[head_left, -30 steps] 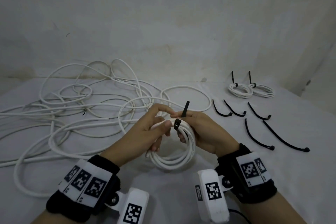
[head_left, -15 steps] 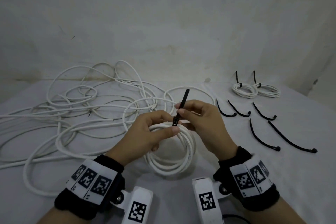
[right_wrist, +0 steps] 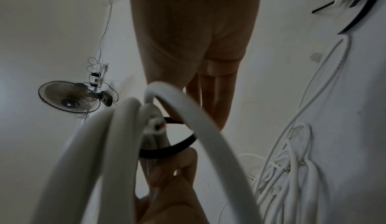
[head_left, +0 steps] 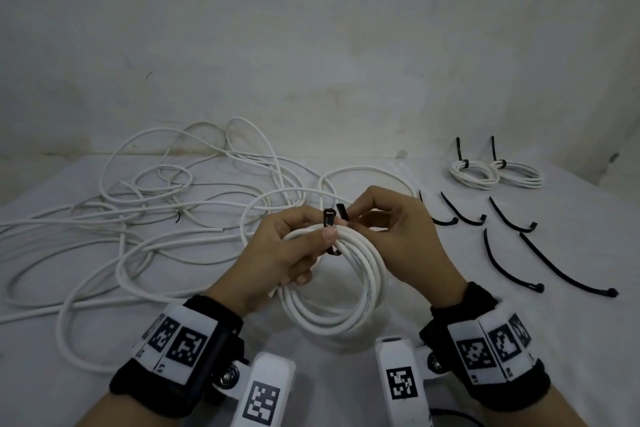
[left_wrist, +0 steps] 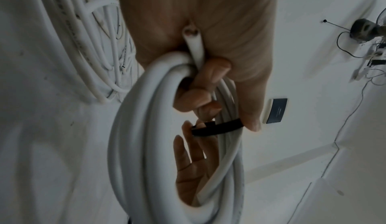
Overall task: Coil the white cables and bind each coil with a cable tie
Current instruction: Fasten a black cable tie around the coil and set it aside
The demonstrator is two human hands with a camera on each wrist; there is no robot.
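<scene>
A white cable coil point(head_left: 360, 291) is held upright over the table. My left hand point(head_left: 325, 225) grips its top, fingers curled through the ring point(left_wrist: 196, 95), thumb and forefinger pinching the head of a black cable tie point(head_left: 327, 218). The tie point(right_wrist: 167, 150) runs in a loose loop round the coil's strands point(left_wrist: 219, 126). My right hand point(head_left: 351, 218) pinches the tie's free end just right of the head. The coil's cut end point(left_wrist: 191, 32) lies against my left palm.
A tangle of loose white cable point(head_left: 156, 218) covers the left of the table. Two bound coils point(head_left: 474, 175) point(head_left: 519, 175) lie at the back right. Several loose black ties point(head_left: 509, 263) lie to the right of my hands. A wall stands close behind.
The tie's long strip no longer stands up above my hands; only a short end shows beside its head. My right hand has come in closer to the left.
</scene>
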